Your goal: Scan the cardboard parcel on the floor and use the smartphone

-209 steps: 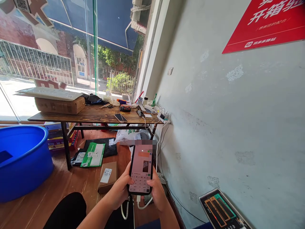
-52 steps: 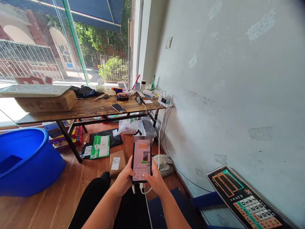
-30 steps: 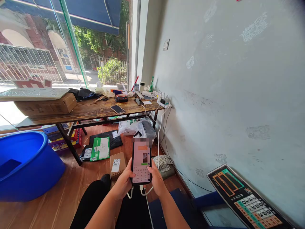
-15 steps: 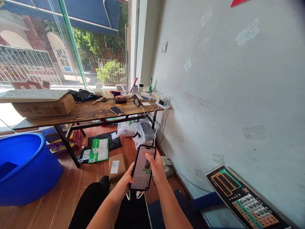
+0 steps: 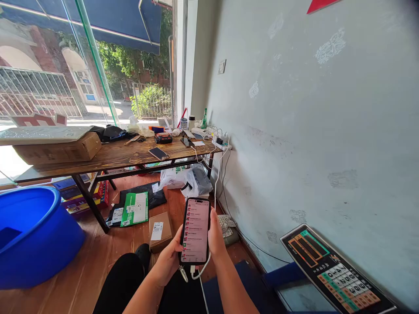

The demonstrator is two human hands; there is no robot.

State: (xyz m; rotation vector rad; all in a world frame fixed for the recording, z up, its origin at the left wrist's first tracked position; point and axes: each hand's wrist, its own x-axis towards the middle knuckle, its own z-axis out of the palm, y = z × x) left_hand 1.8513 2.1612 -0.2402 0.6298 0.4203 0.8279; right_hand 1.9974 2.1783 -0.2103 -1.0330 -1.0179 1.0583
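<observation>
A smartphone (image 5: 195, 231) is held upright over my lap, its lit screen showing a list of rows with small icons. My left hand (image 5: 168, 259) wraps the lower left edge, thumb at the screen's side. Along the right edge my right hand (image 5: 216, 235) grips it too, the thumb beside the frame and the other fingers hidden behind. A white charging cable (image 5: 193, 271) is plugged in at the bottom. Beside the plug hangs a small metal piece (image 5: 183, 274), its kind unclear.
Ahead stands a wooden table (image 5: 124, 152) with another phone (image 5: 159, 153) and a cardboard box (image 5: 55, 150). Parcels, including a brown box (image 5: 160, 231), lie on the floor. A blue tub (image 5: 36, 244) is at left, a scale's keypad panel (image 5: 340, 268) at right.
My right thumb has moved off the screen to the phone's right edge. The screen has switched from a chat with a keyboard to a list. The view has shifted slightly.
</observation>
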